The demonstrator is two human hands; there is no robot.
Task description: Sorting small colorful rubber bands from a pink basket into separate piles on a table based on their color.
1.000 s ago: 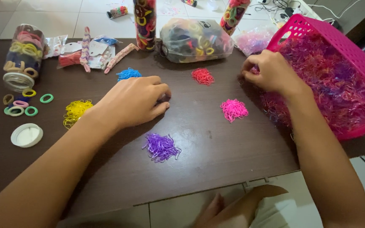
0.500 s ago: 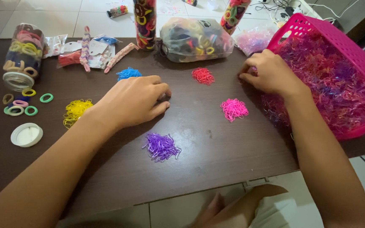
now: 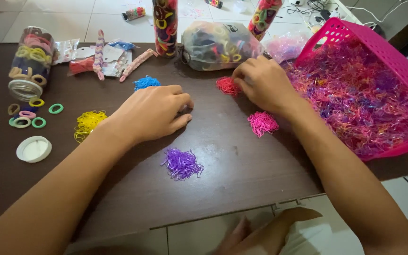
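Observation:
My right hand (image 3: 263, 84) hovers at the small red pile of tiny elastic bands (image 3: 225, 85), fingertips pinched together just over its right edge. Whether a band is between the fingers I cannot tell. My left hand (image 3: 152, 113) rests loosely curled on the dark brown table (image 3: 242, 179), holding nothing visible. Around it lie separate piles of bands: blue (image 3: 145, 82), yellow (image 3: 87, 123), purple (image 3: 182, 164) and pink (image 3: 262, 123). A tipped pink basket (image 3: 393, 52) at the right spills a mass of mixed-colour bands (image 3: 350, 99).
A tipped clear jar (image 3: 28, 61) of hair ties lies at the left with loose ties (image 3: 29, 115) and a white lid (image 3: 33, 149) nearby. Packets of hair accessories (image 3: 101, 59), a clear bag of ties (image 3: 218, 45) and two tall tubes (image 3: 165, 23) stand along the far edge.
My right hand has moved left from the basket's spilled bands to the red pile. My left hand has stayed in place.

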